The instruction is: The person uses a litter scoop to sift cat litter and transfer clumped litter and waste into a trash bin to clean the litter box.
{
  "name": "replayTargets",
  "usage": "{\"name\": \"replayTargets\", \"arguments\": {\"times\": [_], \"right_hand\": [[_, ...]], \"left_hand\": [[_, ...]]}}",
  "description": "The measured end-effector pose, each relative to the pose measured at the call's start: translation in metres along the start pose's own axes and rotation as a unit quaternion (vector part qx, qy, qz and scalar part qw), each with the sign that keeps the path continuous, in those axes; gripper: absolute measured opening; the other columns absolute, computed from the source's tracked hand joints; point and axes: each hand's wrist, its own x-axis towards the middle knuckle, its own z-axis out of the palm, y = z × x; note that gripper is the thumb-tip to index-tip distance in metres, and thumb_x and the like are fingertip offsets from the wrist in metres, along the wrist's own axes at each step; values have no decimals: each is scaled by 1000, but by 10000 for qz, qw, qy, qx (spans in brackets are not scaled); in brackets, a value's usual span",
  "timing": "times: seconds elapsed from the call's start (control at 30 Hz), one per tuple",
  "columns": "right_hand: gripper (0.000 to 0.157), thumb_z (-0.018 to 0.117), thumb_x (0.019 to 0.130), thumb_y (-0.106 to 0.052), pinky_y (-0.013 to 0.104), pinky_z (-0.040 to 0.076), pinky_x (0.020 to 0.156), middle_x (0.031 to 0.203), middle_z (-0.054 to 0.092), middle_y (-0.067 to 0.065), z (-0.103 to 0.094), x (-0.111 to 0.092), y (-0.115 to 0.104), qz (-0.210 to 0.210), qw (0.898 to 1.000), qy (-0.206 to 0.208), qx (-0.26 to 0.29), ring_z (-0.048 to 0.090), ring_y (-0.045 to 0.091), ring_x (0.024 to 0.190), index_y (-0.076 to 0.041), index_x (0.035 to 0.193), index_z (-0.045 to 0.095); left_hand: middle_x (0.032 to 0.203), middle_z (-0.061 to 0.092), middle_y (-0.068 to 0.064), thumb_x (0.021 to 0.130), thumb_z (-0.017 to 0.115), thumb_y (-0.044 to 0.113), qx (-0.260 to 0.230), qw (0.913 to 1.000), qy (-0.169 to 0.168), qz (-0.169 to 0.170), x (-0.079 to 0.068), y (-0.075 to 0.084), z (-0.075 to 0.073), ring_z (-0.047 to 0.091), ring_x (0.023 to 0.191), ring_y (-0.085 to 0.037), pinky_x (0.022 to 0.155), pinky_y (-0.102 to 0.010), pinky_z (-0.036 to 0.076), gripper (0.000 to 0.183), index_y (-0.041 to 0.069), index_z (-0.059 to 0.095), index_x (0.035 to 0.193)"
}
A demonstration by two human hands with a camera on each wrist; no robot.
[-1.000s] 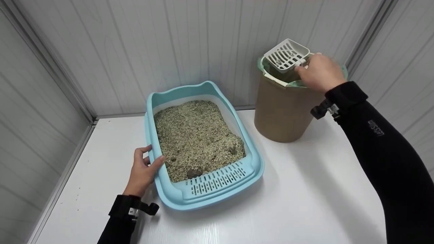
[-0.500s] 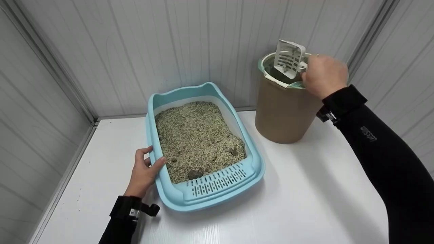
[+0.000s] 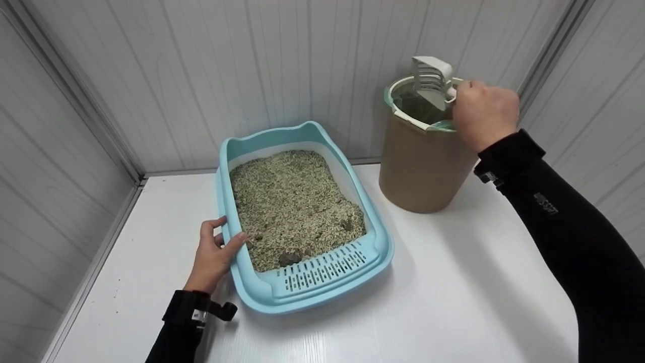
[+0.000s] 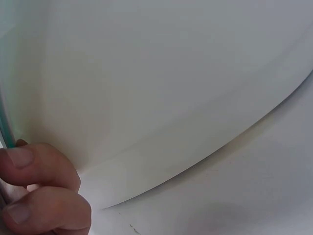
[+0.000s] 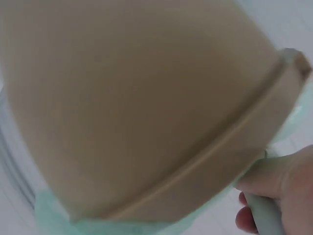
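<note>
On the left, a blue litter box (image 3: 305,297) holds tan, grainy cat litter (image 3: 292,201) with several dark clumps. My left hand (image 3: 214,254) grips its left rim, thumb over the top; two of the fingers (image 4: 46,208) show curled in the left wrist view. My right hand (image 3: 486,113) grips the handle of a white slotted litter scoop (image 3: 432,80), also seen as a pale handle (image 5: 264,213) in the right wrist view. The scoop is tipped steeply over the mouth of a brown bin (image 3: 423,171) with a green liner (image 3: 441,125).
Both stand on a white tabletop (image 3: 443,292) against ribbed grey wall panels (image 3: 201,75). A few dark specks (image 3: 116,297) lie on the table at the left. The bin is close to the back wall, right of the litter box.
My right hand has turned the scoop from nearly flat, with small bits in it, to steeply tipped over the bin; the bits no longer show. My left hand stays on the rim.
</note>
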Motion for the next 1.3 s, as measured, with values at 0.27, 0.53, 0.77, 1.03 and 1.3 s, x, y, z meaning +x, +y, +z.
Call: {"name": "replayTargets", "arguments": {"times": [0.27, 0.53, 0.77, 1.03, 1.3], "right_hand": [[41, 72, 108, -37, 49, 38, 55, 78, 66, 17, -40, -2, -28, 850, 9855, -915, 1150, 59, 35, 67, 3, 97, 71], [34, 78, 104, -35, 46, 52, 76, 105, 79, 12, -52, -23, -112, -214, 9472, -2168, 2352, 67, 30, 87, -4, 118, 79], [34, 79, 101, -48, 40, 51, 67, 86, 75, -2, -27, -34, -185, -1039, 8932, -3930, 1922, 63, 21, 78, -14, 97, 86], [38, 83, 99, -41, 34, 42, 61, 68, 64, -2, -1, -14, -240, -1620, 8379, -4992, 1500, 51, 16, 60, -18, 70, 72], [30, 78, 104, -34, 33, 37, 63, 69, 65, 1, 9, 6, -262, -1625, 7949, -5632, 1565, 51, 20, 64, -10, 88, 84]], "left_hand": [[128, 66, -28, 110, 75, 23, 55, 9999, -100, 25, 0, 2, 2, 74, 95, -22, 77, -34, 62, 72, 9, 30, 164], [123, 68, -25, 108, 76, 23, -77, 9999, -77, 43, 2, 3, 4, 74, 92, -21, 75, -34, 63, 72, 8, 31, 162], [124, 67, -27, 108, 76, 24, -25, 9999, -143, 25, 2, 3, 8, 74, 92, -22, 74, -34, 62, 73, 8, 30, 162], [124, 67, -27, 108, 76, 23, 19, 9999, -103, -9, 0, 2, 10, 74, 92, -22, 75, -34, 63, 73, 8, 30, 163], [129, 67, -29, 109, 75, 24, 145, 9998, -134, 55, 0, 2, 9, 73, 94, -22, 76, -34, 62, 72, 8, 29, 163]]}}
